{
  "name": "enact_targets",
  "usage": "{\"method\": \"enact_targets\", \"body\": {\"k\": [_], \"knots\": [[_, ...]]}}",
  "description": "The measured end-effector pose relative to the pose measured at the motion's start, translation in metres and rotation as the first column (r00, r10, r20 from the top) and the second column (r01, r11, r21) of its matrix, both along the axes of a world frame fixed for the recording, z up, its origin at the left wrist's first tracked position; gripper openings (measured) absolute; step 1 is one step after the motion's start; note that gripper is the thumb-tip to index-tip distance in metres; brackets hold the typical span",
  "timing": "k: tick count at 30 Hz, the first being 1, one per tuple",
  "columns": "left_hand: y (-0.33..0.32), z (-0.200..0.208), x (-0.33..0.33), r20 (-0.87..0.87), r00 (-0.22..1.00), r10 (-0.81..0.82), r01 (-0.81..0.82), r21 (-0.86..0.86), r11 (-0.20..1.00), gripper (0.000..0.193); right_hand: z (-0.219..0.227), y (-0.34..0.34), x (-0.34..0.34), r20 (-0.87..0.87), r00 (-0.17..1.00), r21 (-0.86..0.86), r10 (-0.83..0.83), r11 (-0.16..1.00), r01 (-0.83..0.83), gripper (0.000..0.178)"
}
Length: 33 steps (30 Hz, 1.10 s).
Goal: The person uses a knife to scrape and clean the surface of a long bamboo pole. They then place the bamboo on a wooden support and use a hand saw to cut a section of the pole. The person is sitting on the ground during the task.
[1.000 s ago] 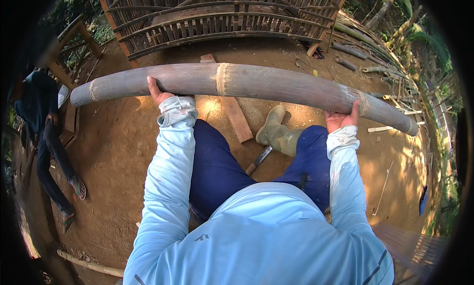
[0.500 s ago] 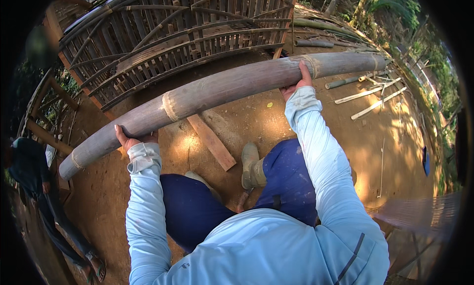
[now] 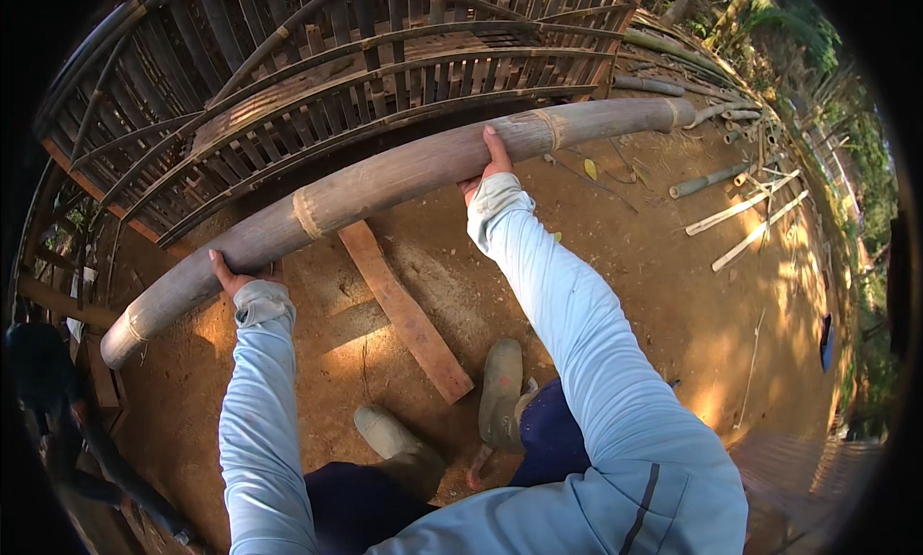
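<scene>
A thick grey-brown bamboo pole with pale node rings is held crosswise in front of me, its right end higher in the picture than its left. My left hand grips it between the left end and the middle ring, thumb on the near side. Farther right, my right hand is closed around it just left of another ring, with the thumb laid over the top. The remaining fingers of both hands are mostly hidden beneath the pole.
A slatted bamboo frame stands beyond the pole. On the dirt ground lies a reddish wooden plank, near my boots. Cut bamboo pieces and pale strips lie at right. Another person is at the far left.
The pole and both hands have shifted left in the view, my arms reaching farther out. My right hand now grips farther left along the pole, away from the ring. More of my boots shows.
</scene>
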<state>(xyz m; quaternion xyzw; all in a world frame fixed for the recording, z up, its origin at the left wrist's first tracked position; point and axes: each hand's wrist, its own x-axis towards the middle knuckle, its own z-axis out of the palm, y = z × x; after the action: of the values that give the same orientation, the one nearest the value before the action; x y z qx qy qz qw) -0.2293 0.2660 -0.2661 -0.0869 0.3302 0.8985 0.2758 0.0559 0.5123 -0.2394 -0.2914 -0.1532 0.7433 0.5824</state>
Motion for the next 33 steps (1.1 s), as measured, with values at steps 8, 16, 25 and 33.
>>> {"method": "enact_targets", "body": {"k": [8, 16, 25, 33], "knots": [[0.119, -0.042, -0.088, -0.027, 0.992, -0.123, 0.120, -0.093, 0.988, 0.083, -0.065, 0.152, -0.071, 0.067, 0.992, -0.073, 0.104, 0.992, -0.099, 0.068], [0.195, -0.040, -0.117, -0.073, 0.984, -0.165, 0.148, -0.205, 0.968, 0.077, -0.080, 0.245, -0.105, 0.105, 0.979, -0.084, 0.172, 0.983, -0.164, 0.078], [0.231, -0.044, -0.120, -0.111, 0.979, -0.171, 0.135, -0.273, 0.952, 0.084, -0.063, 0.272, -0.103, 0.263, 0.954, -0.064, 0.146, 0.989, -0.134, 0.090], [0.234, -0.057, -0.139, -0.127, 0.970, -0.207, 0.167, -0.272, 0.948, 0.092, -0.052, 0.267, -0.113, 0.290, 0.944, -0.069, 0.158, 0.987, -0.144, 0.095]]}}
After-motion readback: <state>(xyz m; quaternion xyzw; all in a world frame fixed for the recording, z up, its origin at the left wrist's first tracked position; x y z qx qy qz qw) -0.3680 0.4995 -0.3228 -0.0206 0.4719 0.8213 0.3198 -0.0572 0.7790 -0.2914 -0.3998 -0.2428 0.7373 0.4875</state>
